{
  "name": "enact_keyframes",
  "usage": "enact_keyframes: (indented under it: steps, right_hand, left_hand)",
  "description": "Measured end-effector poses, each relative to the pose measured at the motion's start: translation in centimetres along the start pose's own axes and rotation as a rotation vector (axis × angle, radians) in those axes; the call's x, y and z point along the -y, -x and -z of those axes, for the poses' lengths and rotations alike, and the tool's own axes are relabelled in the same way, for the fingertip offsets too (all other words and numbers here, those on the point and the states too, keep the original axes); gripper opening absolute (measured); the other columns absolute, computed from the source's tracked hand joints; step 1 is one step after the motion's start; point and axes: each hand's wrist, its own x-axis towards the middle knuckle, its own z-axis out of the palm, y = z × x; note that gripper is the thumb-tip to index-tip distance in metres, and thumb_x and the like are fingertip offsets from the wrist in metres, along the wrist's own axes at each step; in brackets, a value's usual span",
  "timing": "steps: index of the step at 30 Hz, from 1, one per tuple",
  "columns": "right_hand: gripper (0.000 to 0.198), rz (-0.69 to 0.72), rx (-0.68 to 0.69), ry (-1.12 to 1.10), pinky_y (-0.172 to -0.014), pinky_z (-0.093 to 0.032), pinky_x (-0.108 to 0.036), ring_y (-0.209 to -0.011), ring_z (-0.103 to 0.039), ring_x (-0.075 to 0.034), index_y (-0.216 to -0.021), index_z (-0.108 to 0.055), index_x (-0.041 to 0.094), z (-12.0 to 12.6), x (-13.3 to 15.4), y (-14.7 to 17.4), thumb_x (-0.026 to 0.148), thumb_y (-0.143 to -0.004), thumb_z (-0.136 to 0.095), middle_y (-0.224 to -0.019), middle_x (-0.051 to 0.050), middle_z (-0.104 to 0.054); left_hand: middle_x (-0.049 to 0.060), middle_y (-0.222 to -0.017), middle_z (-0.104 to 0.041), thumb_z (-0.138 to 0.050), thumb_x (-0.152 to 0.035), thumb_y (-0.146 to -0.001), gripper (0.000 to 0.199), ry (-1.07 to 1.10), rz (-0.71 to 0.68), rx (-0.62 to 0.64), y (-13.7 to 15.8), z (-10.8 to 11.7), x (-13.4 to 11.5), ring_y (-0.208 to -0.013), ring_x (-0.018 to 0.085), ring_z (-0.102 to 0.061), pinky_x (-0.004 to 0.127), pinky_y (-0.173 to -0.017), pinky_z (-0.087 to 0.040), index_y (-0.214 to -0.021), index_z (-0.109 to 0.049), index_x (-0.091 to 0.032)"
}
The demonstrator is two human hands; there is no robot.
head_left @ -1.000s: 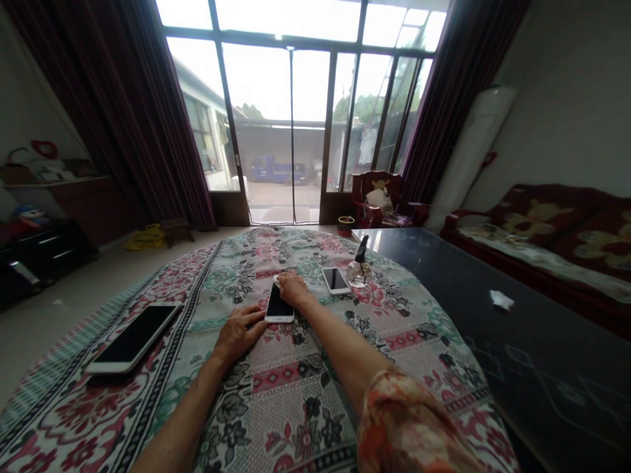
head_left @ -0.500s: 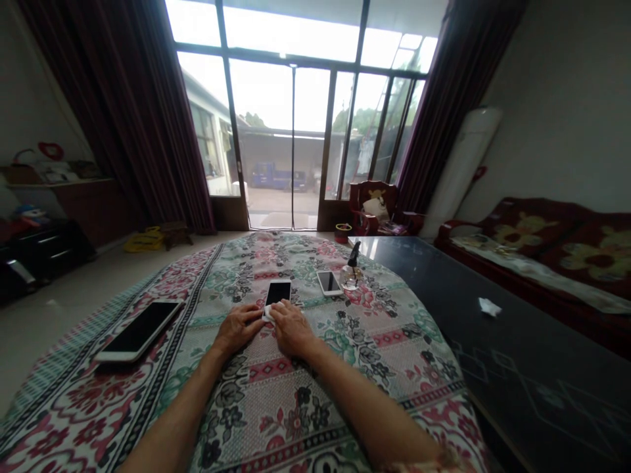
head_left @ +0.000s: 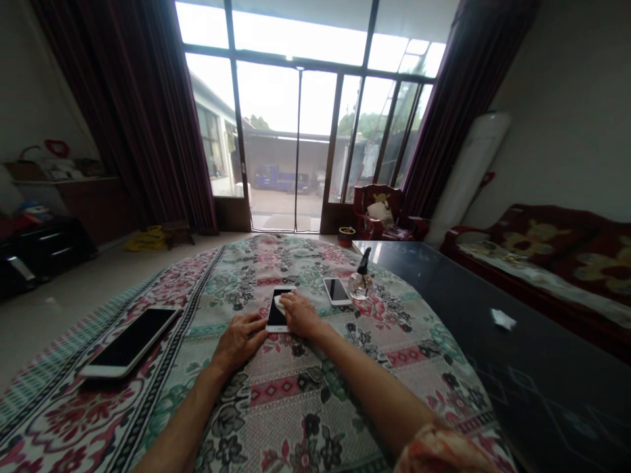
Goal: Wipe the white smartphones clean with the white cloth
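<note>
A white smartphone with a black screen [head_left: 277,318] lies flat on the flowered tablecloth in front of me. My left hand [head_left: 241,338] grips its lower left edge with fingertips and thumb. Over the screen's upper right part is my right hand [head_left: 299,314], closed on a white tissue [head_left: 279,303] pressed to the glass. A second white smartphone [head_left: 338,292] rests to the right. Beside it stands a clear spray bottle [head_left: 361,284] with a black nozzle. Further left lies a large white tablet [head_left: 132,343] with a dark screen.
The patterned tablecloth [head_left: 290,420] covers the rounded table. A dark glossy table [head_left: 444,295] adjoins on the right, with a crumpled white tissue [head_left: 503,320] on it. Beyond are a red sofa [head_left: 522,230], an armchair [head_left: 365,197] and glass doors [head_left: 276,157].
My right hand has moved the tissue from the phone's lower end up onto the screen. My left hand stays at the lower left edge. The camera view has shifted slightly.
</note>
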Motion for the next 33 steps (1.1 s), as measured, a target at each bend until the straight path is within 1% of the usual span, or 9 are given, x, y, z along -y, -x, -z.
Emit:
enact_keyframes:
  steps: [4, 6, 8, 12, 20, 25, 27, 29, 33]
  right_hand:
    - [0.033, -0.085, 0.012, 0.030, -0.099, -0.036, -0.032, -0.117, -0.047, -0.021, -0.114, -0.062, 0.017, -0.1, -1.6, -3.6, 0.011, -0.088, -0.042, -0.125, -0.008, -0.060]
    - [0.033, -0.112, 0.013, 0.030, -0.097, -0.038, -0.033, -0.113, -0.049, -0.021, -0.112, -0.063, 0.016, -0.2, -1.8, -4.6, 0.009, -0.088, -0.041, -0.120, -0.009, -0.062]
    - [0.034, -0.124, 0.010, 0.028, -0.096, -0.038, -0.033, -0.112, -0.049, -0.021, -0.112, -0.063, 0.016, -0.2, -1.7, -4.9, 0.008, -0.088, -0.040, -0.118, -0.010, -0.063]
    - [0.032, -0.090, 0.005, 0.028, -0.099, -0.036, -0.034, -0.119, -0.044, -0.022, -0.113, -0.062, 0.018, -0.2, -0.5, -3.0, 0.010, -0.088, -0.042, -0.126, -0.008, -0.059]
    - [0.037, 0.164, -0.048, -0.049, -0.109, -0.031, -0.037, -0.125, -0.041, -0.021, -0.122, -0.056, 0.018, 0.2, 2.1, 3.9, 0.012, -0.089, -0.041, -0.129, -0.008, -0.055]
    - [0.041, 0.224, -0.051, -0.065, -0.114, -0.026, -0.039, -0.127, -0.041, -0.020, -0.127, -0.054, 0.016, 0.6, 3.1, 6.7, 0.011, -0.088, -0.042, -0.133, -0.009, -0.053]
    - [0.040, 0.235, -0.047, -0.073, -0.114, -0.027, -0.039, -0.127, -0.041, -0.020, -0.126, -0.055, 0.016, 0.6, 3.1, 6.9, 0.011, -0.087, -0.043, -0.133, -0.009, -0.053]
    - [0.040, 0.228, -0.043, -0.084, -0.112, -0.028, -0.039, -0.127, -0.041, -0.021, -0.125, -0.056, 0.018, 0.5, 2.8, 6.5, 0.011, -0.088, -0.043, -0.133, -0.008, -0.054]
    - [0.035, 0.177, -0.040, -0.068, -0.108, -0.033, -0.039, -0.124, -0.043, -0.021, -0.120, -0.059, 0.019, 0.3, 1.6, 3.6, 0.012, -0.090, -0.042, -0.129, -0.008, -0.057]
  left_hand:
    - [0.004, -0.110, -0.069, -0.061, -0.035, -0.085, 0.025, -0.009, 0.004, 0.014, 0.0, 0.4, -0.5, -0.100, 0.023, -0.061, 0.037, -0.092, -0.048, -0.107, -0.072, -0.029]
    - [0.004, -0.110, -0.069, -0.061, -0.035, -0.085, 0.025, -0.005, 0.012, 0.015, 0.0, 0.5, -0.7, -0.099, 0.022, -0.061, 0.037, -0.092, -0.048, -0.107, -0.073, -0.030]
    - [0.004, -0.110, -0.070, -0.062, -0.035, -0.084, 0.025, 0.007, 0.027, 0.010, 0.0, 0.5, -0.7, -0.099, 0.023, -0.061, 0.037, -0.091, -0.049, -0.107, -0.073, -0.029]
    - [0.004, -0.109, -0.070, -0.063, -0.036, -0.083, 0.026, 0.030, 0.035, -0.002, 0.0, 0.4, -0.6, -0.099, 0.024, -0.062, 0.037, -0.091, -0.049, -0.106, -0.073, -0.029]
    - [0.003, -0.110, -0.070, -0.065, -0.033, -0.083, 0.025, 0.019, 0.011, 0.015, -0.2, 0.6, -0.9, -0.100, 0.023, -0.062, 0.036, -0.092, -0.048, -0.107, -0.073, -0.031]
    - [0.004, -0.106, -0.071, -0.065, -0.033, -0.083, 0.024, 0.031, 0.014, -0.006, -0.2, 0.5, -0.8, -0.098, 0.022, -0.063, 0.035, -0.091, -0.048, -0.104, -0.074, -0.030]
    - [0.004, -0.105, -0.071, -0.065, -0.033, -0.082, 0.022, 0.049, 0.016, -0.022, -0.1, 0.4, -0.7, -0.097, 0.022, -0.063, 0.035, -0.091, -0.048, -0.102, -0.074, -0.029]
    - [0.003, -0.105, -0.071, -0.066, -0.033, -0.082, 0.023, 0.065, 0.011, -0.020, -0.1, 0.4, -0.7, -0.097, 0.021, -0.063, 0.034, -0.091, -0.048, -0.103, -0.074, -0.030]
    - [0.003, -0.107, -0.070, -0.066, -0.032, -0.082, 0.025, 0.054, 0.004, -0.005, -0.2, 0.5, -0.8, -0.099, 0.022, -0.062, 0.035, -0.093, -0.047, -0.106, -0.073, -0.031]
